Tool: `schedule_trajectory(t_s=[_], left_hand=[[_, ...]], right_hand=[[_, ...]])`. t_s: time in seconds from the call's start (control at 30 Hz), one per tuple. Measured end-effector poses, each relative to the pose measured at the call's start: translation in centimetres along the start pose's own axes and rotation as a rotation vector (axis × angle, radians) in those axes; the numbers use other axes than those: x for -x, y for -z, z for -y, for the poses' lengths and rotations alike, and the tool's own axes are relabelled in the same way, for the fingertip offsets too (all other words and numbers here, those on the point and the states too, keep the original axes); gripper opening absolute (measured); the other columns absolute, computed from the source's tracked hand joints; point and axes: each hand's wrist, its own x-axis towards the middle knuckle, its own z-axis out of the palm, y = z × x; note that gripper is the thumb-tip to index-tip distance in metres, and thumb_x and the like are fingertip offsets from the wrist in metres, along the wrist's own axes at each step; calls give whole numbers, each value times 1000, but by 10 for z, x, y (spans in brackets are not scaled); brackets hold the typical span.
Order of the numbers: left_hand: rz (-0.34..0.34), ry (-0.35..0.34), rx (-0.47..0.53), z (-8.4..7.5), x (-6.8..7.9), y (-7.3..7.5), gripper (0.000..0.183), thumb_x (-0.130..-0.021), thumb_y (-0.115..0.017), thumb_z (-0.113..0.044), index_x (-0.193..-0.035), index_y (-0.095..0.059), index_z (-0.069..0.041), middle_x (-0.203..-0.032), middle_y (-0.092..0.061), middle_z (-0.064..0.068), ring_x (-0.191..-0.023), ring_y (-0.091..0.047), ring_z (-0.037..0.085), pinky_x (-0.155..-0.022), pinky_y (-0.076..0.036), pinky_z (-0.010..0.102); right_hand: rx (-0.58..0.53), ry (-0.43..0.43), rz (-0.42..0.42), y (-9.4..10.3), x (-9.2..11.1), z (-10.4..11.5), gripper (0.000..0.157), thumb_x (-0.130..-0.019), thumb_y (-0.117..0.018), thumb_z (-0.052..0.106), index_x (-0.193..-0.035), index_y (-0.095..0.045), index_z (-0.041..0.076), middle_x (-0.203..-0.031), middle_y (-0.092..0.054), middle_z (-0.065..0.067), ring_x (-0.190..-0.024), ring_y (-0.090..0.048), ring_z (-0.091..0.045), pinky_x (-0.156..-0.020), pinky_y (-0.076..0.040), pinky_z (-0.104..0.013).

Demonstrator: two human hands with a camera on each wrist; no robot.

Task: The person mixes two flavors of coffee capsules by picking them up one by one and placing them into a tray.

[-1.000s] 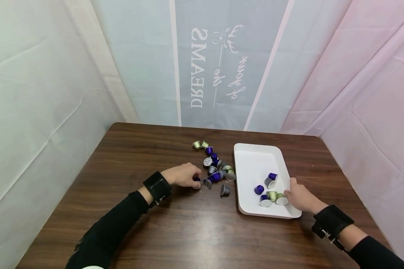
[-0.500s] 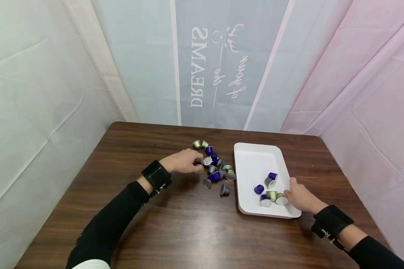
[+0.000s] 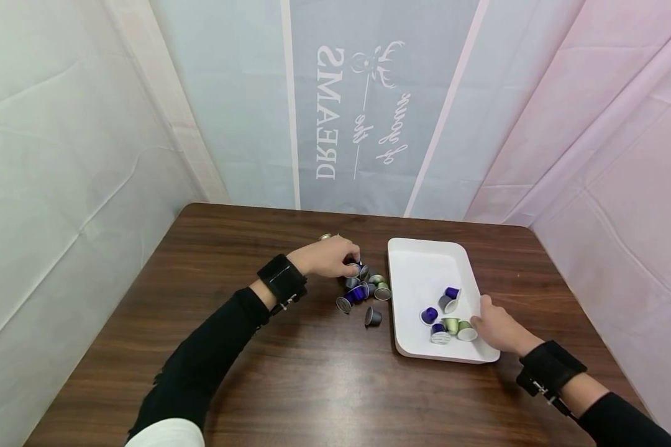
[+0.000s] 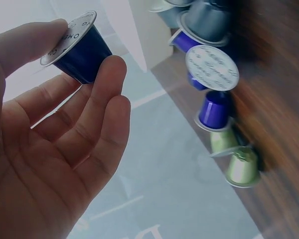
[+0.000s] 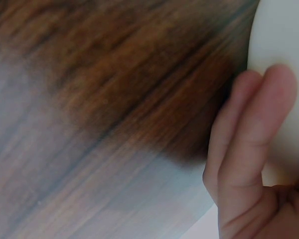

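My left hand [image 3: 327, 256] is over the loose pile of coffee capsules. In the left wrist view its thumb and fingers pinch a dark blue coffee capsule [image 4: 84, 55] by the printed lid and the cup's narrow end. My right hand [image 3: 502, 326] grips the right rim of a white tray [image 3: 419, 261], thumb over the edge and fingers along the outside wall. Inside the tray lie blue capsules [image 3: 429, 315], green capsules [image 3: 467, 331] and a grey one [image 3: 449, 303]. Partly hidden by the left hand, the pile holds blue, grey and green capsules.
A grey capsule [image 3: 373, 316] lies apart from the pile, left of the tray. Two green capsules [image 4: 243, 167] are at the pile's far end. The brown wooden table [image 3: 291, 385] is bounded by pale hanging cloths [image 3: 246, 112].
My left hand has lifted the blue capsule from the near left of the pile and moved away from me and rightward, above the other capsules. The right hand and tray stay put.
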Motion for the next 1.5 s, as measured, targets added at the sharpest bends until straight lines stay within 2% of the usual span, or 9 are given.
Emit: schedule_trajectory(t_s=[0.3,0.53,0.7,0.97,1.3,1.5], left_hand=[[29,3,9,-15,-15,6,10,-94,-56,-25,-94,-60,-16,-84,-55,-4,-69,-48,8,-62,-38,21],[39,-30,-4,-25,-25,6,11,-95,-54,-24,-94,-59,-14,-81,-53,-3,-66,-46,9,-60,-35,21],[63,-54,-1,-32,-34,1,11,-96,-53,-23,-91,-58,-14,-78,-53,-3,-63,-45,8,-60,-35,20],[59,-115,1,-47,-52,-7,12,-95,-52,-22,-90,-58,-13,-76,-51,-3,-63,-44,8,-60,-34,21],[91,-125,-25,-69,-69,-13,13,-96,-54,-24,-94,-59,-13,-78,-53,-4,-65,-45,7,-61,-35,19],[108,-128,-10,-74,-80,-20,13,-95,-56,-25,-97,-61,-12,-80,-55,-4,-66,-46,8,-61,-36,19]], right_hand=[[0,-9,9,-2,0,0,49,-96,-45,8,-123,-17,-23,-103,-51,-38,-86,-57,-29,-74,-48,-45],[2,-16,15,-1,0,-1,50,-97,-45,9,-124,-17,-23,-103,-50,-39,-88,-58,-30,-75,-49,-46],[2,-11,19,0,-1,-1,52,-97,-45,9,-124,-16,-23,-104,-50,-41,-89,-58,-32,-76,-48,-49],[11,-13,7,-1,-2,-2,52,-96,-45,9,-125,-16,-24,-103,-50,-41,-87,-58,-31,-74,-49,-46],[15,-4,-2,-2,-3,-4,53,-96,-45,9,-126,-15,-24,-106,-48,-43,-90,-58,-33,-76,-48,-48],[15,-2,-1,-4,-4,-6,53,-96,-44,9,-126,-15,-24,-104,-49,-42,-88,-58,-31,-74,-49,-46]])
